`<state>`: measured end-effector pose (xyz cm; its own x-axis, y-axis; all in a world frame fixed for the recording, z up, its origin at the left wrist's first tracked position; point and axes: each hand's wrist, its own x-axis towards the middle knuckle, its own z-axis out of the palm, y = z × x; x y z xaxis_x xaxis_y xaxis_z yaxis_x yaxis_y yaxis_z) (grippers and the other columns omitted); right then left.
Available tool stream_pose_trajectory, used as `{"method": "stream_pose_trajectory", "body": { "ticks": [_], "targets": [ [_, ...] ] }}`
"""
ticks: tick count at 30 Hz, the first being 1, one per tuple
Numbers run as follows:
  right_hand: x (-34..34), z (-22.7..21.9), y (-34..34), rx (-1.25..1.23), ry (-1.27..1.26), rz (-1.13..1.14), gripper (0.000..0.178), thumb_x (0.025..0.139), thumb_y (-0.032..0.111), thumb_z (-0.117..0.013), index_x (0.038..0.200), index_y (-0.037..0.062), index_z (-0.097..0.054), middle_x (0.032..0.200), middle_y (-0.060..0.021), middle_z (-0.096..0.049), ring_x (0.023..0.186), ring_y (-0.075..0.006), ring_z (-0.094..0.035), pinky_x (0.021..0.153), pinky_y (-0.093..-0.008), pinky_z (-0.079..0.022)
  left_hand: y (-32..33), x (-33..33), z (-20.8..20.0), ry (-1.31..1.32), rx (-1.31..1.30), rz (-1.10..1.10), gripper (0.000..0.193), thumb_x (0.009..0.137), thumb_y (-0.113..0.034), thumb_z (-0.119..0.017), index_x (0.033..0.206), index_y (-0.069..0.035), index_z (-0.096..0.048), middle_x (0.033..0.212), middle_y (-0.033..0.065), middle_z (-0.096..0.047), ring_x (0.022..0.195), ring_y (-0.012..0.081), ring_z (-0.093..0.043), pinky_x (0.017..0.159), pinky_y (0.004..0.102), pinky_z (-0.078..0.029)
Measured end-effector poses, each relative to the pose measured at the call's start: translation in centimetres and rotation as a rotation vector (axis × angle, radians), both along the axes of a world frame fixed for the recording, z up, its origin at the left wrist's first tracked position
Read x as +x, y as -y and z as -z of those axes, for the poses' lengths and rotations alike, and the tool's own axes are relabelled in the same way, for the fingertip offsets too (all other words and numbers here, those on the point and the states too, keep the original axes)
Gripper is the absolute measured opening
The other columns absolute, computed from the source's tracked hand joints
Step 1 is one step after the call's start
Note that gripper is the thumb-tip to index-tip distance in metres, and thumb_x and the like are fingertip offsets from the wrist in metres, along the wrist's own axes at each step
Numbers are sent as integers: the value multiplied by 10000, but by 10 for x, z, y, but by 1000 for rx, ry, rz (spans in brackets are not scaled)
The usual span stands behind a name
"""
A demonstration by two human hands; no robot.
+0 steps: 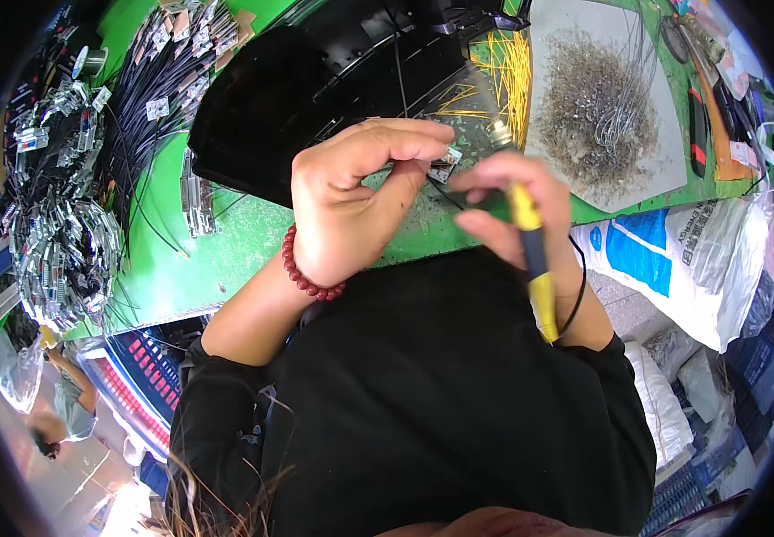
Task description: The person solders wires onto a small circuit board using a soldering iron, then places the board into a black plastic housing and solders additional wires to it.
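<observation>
Over the near edge of the green table, my left hand (347,183) pinches a small silver metal part (445,165) between thumb and fingers; a dark wire (443,192) runs from beside it toward my right hand. A red bead bracelet circles my left wrist. My right hand (539,183), blurred by motion, is wrapped round a soldering iron (532,242) with a yellow and black handle. Its metal collar (500,134) points away from me, close to the metal part, and a black cord trails from the handle's near end. Whether the iron touches the part I cannot tell.
A large black plastic housing (271,107) stands behind my left hand. Bundles of black cables (141,134) with metal ends lie at left. Yellow wires (512,80) and a grey sheet (664,161) with dark residue lie at far right. A white bag (709,268) hangs beside the table.
</observation>
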<state>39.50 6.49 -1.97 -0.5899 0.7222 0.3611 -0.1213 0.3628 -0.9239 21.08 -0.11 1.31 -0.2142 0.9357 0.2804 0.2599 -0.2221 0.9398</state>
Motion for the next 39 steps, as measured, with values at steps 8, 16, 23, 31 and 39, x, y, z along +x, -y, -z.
{"method": "stream_pose_trajectory", "body": {
  "ticks": [8, 16, 23, 31, 39],
  "targets": [
    [13, 0, 9, 225, 147, 140, 302, 702, -71, -748, 959, 32, -628, 808, -102, -676, 655, -226, -661, 587, -293, -506, -16, -13, -4, -600, 45, 124, 272, 689, 22, -712, 951, -49, -692, 999, 96, -686, 925, 295, -639, 837, 358, -486],
    [28, 11, 10, 86, 247, 124, 295, 839, -123, -608, 1112, -33, -542, 854, -111, -654, 829, -175, -691, 724, -258, -535, -24, -16, 3, -801, 98, 338, 182, 693, -31, -721, 866, -41, -665, 831, 62, -625, 876, 256, -600, 735, 365, -482],
    [-4, -6, 3, 116, 207, 178, 339, 779, -109, -643, 1076, 43, -587, 822, -84, -654, 697, -167, -682, 609, -262, -511, -17, -8, 9, -427, -62, 242, 107, 768, -83, -712, 799, -28, -626, 720, 95, -579, 699, 279, -579, 626, 373, -468],
    [-6, 5, 6, -141, 165, 116, 363, 805, -48, -680, 1140, 50, -580, 952, -77, -661, 860, -176, -711, 702, -240, -548, -9, -8, 24, -252, -124, 220, 98, 784, -63, -686, 832, -16, -615, 713, 114, -597, 661, 287, -597, 607, 354, -475],
    [4, 15, 7, -121, 53, 120, 464, 789, -89, -686, 1203, 16, -505, 917, -87, -676, 792, -112, -670, 642, -199, -508, -3, -3, 28, -213, -198, 136, 81, 804, -48, -654, 810, -7, -584, 726, 119, -598, 670, 286, -603, 607, 359, -477]
  ]
}}
